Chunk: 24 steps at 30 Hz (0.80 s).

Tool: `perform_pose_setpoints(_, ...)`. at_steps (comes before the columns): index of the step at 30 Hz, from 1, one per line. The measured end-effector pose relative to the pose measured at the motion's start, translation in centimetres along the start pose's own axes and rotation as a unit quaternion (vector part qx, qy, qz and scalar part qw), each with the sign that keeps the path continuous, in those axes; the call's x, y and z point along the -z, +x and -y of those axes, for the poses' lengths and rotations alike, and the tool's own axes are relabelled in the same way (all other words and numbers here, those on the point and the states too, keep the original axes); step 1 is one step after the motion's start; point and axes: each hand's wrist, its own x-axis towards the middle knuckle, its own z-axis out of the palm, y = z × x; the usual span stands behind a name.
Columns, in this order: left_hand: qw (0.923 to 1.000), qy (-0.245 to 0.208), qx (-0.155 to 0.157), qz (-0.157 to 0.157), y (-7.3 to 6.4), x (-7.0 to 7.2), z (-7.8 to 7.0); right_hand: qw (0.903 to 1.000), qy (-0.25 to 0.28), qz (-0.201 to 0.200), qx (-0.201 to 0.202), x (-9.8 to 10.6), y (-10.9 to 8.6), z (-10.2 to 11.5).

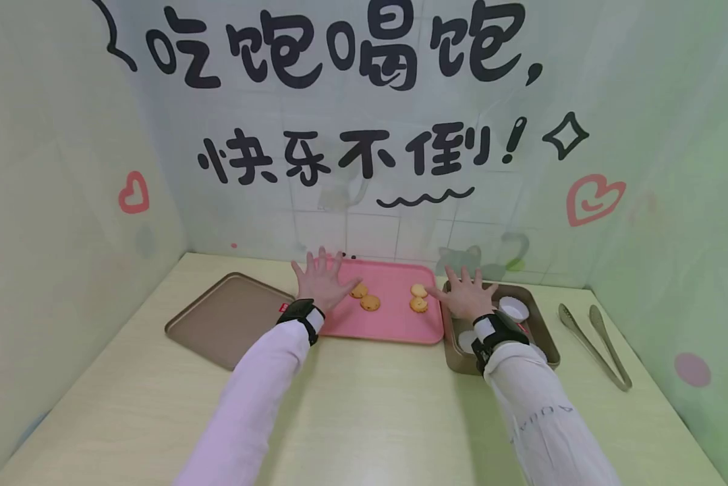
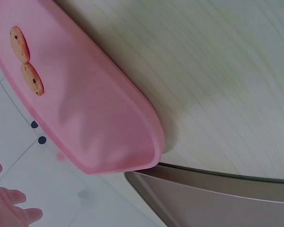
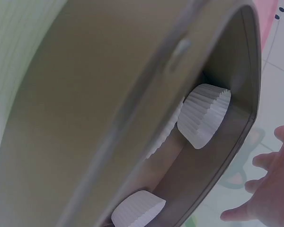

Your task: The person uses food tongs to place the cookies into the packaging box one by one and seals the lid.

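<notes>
My left hand (image 1: 321,283) is spread with straight fingers over the left end of the pink tray (image 1: 394,329), holding nothing. Cookies lie on that tray in two groups: darker cookies (image 1: 370,302) near the middle and paler cookies (image 1: 418,305) toward the right. With fingers splayed, my right hand (image 1: 468,297) hovers over the deep brown baking pan (image 1: 461,364) and is free of any object. White pleated paper cups (image 3: 204,113) sit inside the pan, partly hidden by the hand and wrist in the head view.
A flat brown baking tray (image 1: 224,324) lies at the left, its corner close against the pink tray. Metal tongs (image 1: 600,351) rest spread at the right of the pan. Printed wall sheets (image 1: 364,229) enclose the table (image 1: 388,418) at the back and sides.
</notes>
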Motion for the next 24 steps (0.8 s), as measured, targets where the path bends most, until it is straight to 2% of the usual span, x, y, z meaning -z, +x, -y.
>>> perform_pose_setpoints(8, 0.9999, -0.001, -0.004, -0.016, -0.2, 0.1, 0.0, 1.0, -0.001, 0.002, -0.002, 0.4, -0.1, -0.1)
perform_pose_setpoints(14, 0.9999, -0.011, -0.003, -0.008, -0.2, 0.4, -0.5, 0.9999, -0.007, -0.004, 0.007, 1.2, -0.6, -0.6)
perform_pose_setpoints(19, 0.9994, -0.026, -0.016, -0.015, -0.1, 1.1, -2.4, 0.9996, 0.015, -0.014, 0.02, 2.6, -0.9, -1.8)
perform_pose_setpoints(24, 0.9981, -0.043, -0.043, -0.009, -0.7, 1.5, -5.8, 0.9985, 0.052, -0.017, 0.004, 4.2, -2.6, -4.3)
